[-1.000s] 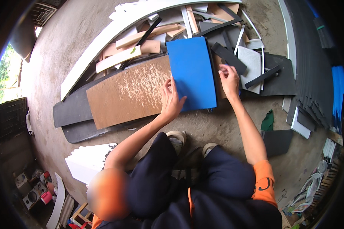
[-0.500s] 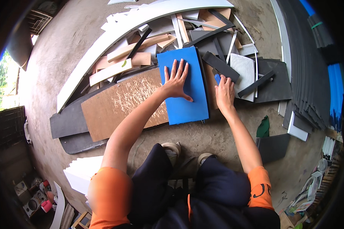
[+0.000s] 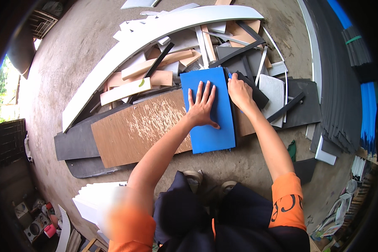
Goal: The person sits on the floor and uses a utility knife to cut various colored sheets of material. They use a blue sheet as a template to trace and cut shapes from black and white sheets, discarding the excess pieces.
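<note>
A blue rectangular foam sheet (image 3: 217,139) lies over the right part of a scuffed brown board (image 3: 117,136). My left hand (image 3: 202,110) presses flat on the sheet with its fingers spread. My right hand (image 3: 240,92) is closed around a small blue-handled tool that looks like a utility knife (image 3: 229,76), at the sheet's upper right edge. Its blade is hidden from view. A dark offcut (image 3: 256,93) lies just right of that hand.
Beyond the board is a pile of white, tan and black offcuts (image 3: 159,67), bounded by a long curved white strip (image 3: 155,35). Dark sheets (image 3: 332,96) are stacked at the right. White blocks (image 3: 90,201) stand near my left arm, and speakers (image 3: 38,224) are at lower left.
My right hand has moved up and left with the knife, from beside the sheet to its upper right edge. My left hand stays spread on the sheet. The whole view has shifted slightly.
</note>
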`<state>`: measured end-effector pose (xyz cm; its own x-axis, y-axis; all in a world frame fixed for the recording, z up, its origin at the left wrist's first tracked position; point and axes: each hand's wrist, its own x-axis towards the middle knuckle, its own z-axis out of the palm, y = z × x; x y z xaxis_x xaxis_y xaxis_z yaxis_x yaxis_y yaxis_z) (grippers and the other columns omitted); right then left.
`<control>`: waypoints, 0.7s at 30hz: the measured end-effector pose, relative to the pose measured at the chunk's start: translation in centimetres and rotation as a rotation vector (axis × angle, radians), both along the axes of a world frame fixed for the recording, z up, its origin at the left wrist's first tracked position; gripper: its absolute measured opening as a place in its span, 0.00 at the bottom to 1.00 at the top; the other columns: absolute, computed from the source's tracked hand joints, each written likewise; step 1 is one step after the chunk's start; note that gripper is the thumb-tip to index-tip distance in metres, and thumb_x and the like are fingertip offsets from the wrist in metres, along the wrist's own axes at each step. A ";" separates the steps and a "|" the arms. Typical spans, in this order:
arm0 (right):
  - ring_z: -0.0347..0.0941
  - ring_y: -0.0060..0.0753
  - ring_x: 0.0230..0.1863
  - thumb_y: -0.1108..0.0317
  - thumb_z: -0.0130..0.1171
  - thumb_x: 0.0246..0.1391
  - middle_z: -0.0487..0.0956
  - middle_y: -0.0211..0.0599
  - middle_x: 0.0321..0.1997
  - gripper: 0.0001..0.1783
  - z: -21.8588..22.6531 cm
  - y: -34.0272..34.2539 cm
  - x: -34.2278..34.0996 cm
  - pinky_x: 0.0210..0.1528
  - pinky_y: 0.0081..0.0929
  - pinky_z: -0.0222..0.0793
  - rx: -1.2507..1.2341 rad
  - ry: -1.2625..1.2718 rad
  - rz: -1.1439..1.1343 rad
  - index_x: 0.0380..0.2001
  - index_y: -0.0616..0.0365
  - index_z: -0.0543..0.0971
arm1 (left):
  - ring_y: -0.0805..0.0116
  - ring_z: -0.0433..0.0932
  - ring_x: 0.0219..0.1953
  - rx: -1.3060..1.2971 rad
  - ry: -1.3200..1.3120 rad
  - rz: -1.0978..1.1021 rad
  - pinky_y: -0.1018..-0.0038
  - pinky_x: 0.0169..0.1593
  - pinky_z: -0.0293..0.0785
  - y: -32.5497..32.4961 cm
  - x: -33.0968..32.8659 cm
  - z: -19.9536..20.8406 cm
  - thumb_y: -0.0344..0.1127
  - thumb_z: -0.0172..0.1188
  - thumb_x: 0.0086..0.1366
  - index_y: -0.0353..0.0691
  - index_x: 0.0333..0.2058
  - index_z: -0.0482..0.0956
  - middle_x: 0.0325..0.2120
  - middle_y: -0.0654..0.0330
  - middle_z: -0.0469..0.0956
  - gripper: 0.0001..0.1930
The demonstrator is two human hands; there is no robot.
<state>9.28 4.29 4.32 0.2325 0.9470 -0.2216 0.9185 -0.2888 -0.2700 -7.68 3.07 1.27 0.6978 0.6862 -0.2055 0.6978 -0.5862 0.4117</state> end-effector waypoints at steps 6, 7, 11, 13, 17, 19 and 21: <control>0.74 0.54 0.33 0.64 0.39 0.54 0.76 0.56 0.26 0.14 -1.2 2.2 -0.8 0.36 0.44 0.70 -0.032 -0.039 0.026 0.34 0.65 0.68 | 0.49 0.28 0.63 -0.017 -0.073 0.015 0.41 0.56 0.23 0.0 -0.4 0.0 0.60 0.70 0.21 0.40 0.60 0.37 0.61 0.50 0.34 0.69; 0.74 0.54 0.33 0.64 0.39 0.54 0.76 0.56 0.27 0.14 -1.4 2.5 -0.8 0.36 0.43 0.70 -0.048 -0.040 0.029 0.33 0.65 0.68 | 0.49 0.28 0.63 -0.011 -0.080 0.014 0.41 0.56 0.24 0.0 -0.5 0.0 0.60 0.70 0.21 0.40 0.60 0.37 0.61 0.50 0.35 0.69; 0.74 0.50 0.23 0.64 0.37 0.53 0.75 0.58 0.30 0.18 -0.7 4.2 -0.2 0.33 0.42 0.70 -0.283 0.150 -0.066 0.39 0.69 0.66 | 0.50 0.29 0.63 -0.012 -0.076 0.028 0.40 0.56 0.24 -0.1 -0.2 -0.2 0.61 0.70 0.19 0.41 0.60 0.37 0.61 0.51 0.35 0.70; 0.74 0.46 0.17 0.64 0.37 0.53 0.75 0.59 0.31 0.20 0.2 3.7 -0.5 0.30 0.39 0.71 -0.410 0.223 -0.130 0.40 0.72 0.66 | 0.50 0.28 0.63 -0.007 -0.074 0.025 0.40 0.56 0.23 -0.1 0.0 -0.5 0.62 0.69 0.19 0.42 0.60 0.36 0.61 0.51 0.35 0.71; 0.73 0.47 0.16 0.65 0.37 0.54 0.75 0.61 0.29 0.18 0.3 -2.5 -1.0 0.25 0.38 0.71 -0.426 0.298 -0.168 0.37 0.73 0.66 | 0.52 0.25 0.63 -0.023 0.015 0.036 0.39 0.55 0.22 -0.1 0.2 -0.1 0.63 0.69 0.19 0.43 0.61 0.34 0.62 0.53 0.32 0.71; 0.73 0.48 0.15 0.65 0.36 0.55 0.74 0.60 0.25 0.17 0.5 -7.1 -2.1 0.23 0.39 0.71 -0.443 0.305 -0.209 0.36 0.73 0.65 | 0.54 0.23 0.63 -0.011 0.040 0.053 0.37 0.54 0.21 -0.1 -0.1 -0.4 0.65 0.68 0.19 0.44 0.61 0.33 0.62 0.56 0.30 0.72; 0.73 0.51 0.19 0.65 0.37 0.55 0.74 0.59 0.24 0.15 1.2 -12.0 -2.9 0.25 0.42 0.71 -0.377 0.194 -0.113 0.35 0.70 0.65 | 0.54 0.23 0.63 -0.018 0.088 0.053 0.36 0.53 0.21 -0.2 -0.1 -0.2 0.66 0.67 0.19 0.45 0.61 0.32 0.62 0.57 0.29 0.72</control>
